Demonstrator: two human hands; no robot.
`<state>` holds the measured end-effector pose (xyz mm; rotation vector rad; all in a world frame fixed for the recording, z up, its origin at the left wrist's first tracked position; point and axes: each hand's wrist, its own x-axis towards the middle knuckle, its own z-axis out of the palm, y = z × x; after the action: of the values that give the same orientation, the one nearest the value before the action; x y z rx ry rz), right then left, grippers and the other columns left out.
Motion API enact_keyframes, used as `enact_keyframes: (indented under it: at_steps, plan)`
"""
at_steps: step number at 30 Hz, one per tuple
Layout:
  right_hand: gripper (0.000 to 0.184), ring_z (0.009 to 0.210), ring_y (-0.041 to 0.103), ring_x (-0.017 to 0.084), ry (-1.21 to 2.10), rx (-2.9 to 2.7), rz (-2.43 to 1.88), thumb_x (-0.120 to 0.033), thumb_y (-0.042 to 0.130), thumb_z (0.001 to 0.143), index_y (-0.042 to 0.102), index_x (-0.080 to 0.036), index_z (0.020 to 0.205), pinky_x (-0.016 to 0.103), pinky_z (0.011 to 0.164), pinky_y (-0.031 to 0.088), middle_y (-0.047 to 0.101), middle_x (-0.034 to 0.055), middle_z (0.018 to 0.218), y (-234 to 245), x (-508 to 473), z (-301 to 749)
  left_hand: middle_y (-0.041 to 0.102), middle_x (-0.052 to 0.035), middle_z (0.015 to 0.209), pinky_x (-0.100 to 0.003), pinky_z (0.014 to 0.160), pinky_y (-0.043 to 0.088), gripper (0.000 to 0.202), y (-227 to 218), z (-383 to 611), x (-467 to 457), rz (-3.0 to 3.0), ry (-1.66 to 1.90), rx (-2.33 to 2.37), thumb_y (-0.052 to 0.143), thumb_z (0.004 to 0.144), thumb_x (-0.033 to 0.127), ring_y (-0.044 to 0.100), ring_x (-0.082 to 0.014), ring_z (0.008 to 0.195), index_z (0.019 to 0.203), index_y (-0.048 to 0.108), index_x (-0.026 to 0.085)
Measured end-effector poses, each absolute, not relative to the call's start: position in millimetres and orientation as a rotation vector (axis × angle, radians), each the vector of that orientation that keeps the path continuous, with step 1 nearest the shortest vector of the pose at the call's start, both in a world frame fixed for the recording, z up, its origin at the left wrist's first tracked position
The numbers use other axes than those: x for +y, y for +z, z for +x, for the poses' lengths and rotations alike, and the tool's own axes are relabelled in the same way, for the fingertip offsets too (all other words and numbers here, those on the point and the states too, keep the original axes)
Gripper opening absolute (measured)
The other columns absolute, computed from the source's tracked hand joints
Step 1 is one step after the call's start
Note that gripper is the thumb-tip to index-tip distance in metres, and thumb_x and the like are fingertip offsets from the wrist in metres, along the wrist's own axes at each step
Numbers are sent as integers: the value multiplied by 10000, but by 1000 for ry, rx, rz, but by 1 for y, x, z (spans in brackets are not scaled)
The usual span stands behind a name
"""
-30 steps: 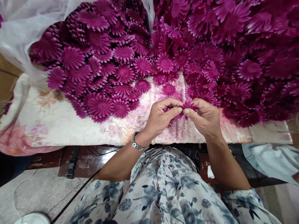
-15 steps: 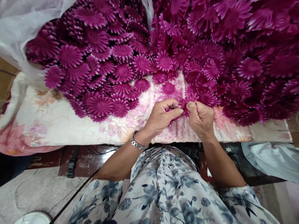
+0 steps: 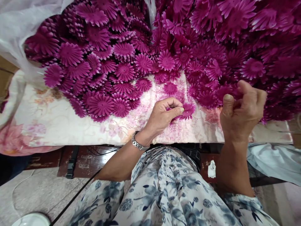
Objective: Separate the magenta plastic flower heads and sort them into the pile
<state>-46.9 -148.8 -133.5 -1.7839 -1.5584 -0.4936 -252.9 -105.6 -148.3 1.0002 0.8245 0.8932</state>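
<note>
My left hand (image 3: 163, 116) is closed in a pinch on a small magenta fabric flower (image 3: 187, 110) just above the pale floral cloth (image 3: 58, 125); a metal watch is on that wrist. My right hand (image 3: 243, 108) is off to the right, lifted at the edge of the big heap of magenta flowers (image 3: 235, 56). Its fingers are curled against the thumb, and I cannot make out whether petals are caught between them. A second heap of the same flowers (image 3: 98, 62) lies to the left.
A clear plastic bag (image 3: 21, 28) wraps the left heap. Magenta dust stains the cloth around my left hand. A dark wooden table edge (image 3: 82, 157), my patterned lap, a light grey cloth (image 3: 272, 160) at right and a white bowl rim (image 3: 33, 219) are below.
My right hand has let go of the flower both hands were working and has swung right and up to the edge of the right heap. My left hand stays put, still pinching the flower.
</note>
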Motion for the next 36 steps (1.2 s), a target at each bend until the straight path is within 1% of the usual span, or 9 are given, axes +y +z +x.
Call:
enact_keyframes:
  at_steps: [4,10,14,17,20,24,27,31,36]
  plan:
    - [469,927,585,231,-446,-1607,-1655,-405,599,827,578,-160,1226,332,681,466,595,169,1096,-132,-153,-65,539,39,590,-204,466,329,143,-148,-252,-106,966,915,828,740,645,252,429,-49,499,655,628,166]
    - [141,611,568,97,214,-1725,-1482,-268,531,882,643,-184,862,224,574,454,651,1,726,-139,-150,-107,562,37,580,-196,421,313,142,-146,-251,-108,895,858,801,757,641,249,446,-43,465,720,670,169]
    - [183,624,570,117,-142,-1669,-1701,-303,521,885,659,-188,853,247,613,457,651,13,714,-143,-143,-85,571,25,558,-185,382,301,181,-143,-251,-105,757,835,889,737,670,304,467,-48,436,729,651,157]
    - [271,867,602,205,-476,-1684,-1784,-334,543,865,653,-170,1050,348,781,474,660,98,931,-141,-140,-63,595,21,596,-182,393,351,228,-143,-252,-102,642,865,887,734,675,348,502,-51,449,737,633,153]
    - [382,944,602,238,-618,-1640,-1716,-343,586,836,625,-138,1156,357,777,483,638,156,1000,-133,-149,-45,618,17,621,-180,433,399,230,-145,-253,-99,557,903,855,716,697,352,549,-58,492,772,631,152]
    - [348,812,638,243,-970,-1502,-1780,-391,525,851,696,-139,1020,391,702,471,693,162,825,-123,-183,9,627,0,648,-184,488,439,223,-147,-253,-96,470,959,821,667,752,368,586,-77,563,791,621,154]
    - [534,871,634,332,-1193,-1182,-2056,-637,419,796,713,-200,886,500,667,384,683,178,776,-130,-213,80,622,-17,665,-201,525,458,243,-145,-252,-95,437,987,836,633,772,396,579,-88,581,789,614,154]
    - [496,628,592,295,-920,-1139,-2399,-804,497,595,634,-329,639,537,714,320,588,115,545,-147,-237,155,640,-30,711,-231,591,476,155,-141,-251,-95,411,1041,837,623,718,265,596,-111,640,826,606,154]
    - [481,374,239,132,-537,-1363,-2611,-712,625,585,432,-298,433,516,700,325,210,-57,286,-144,-245,163,662,-35,773,-259,699,487,325,-142,-253,-96,423,1065,775,536,570,56,612,-123,709,880,582,144]
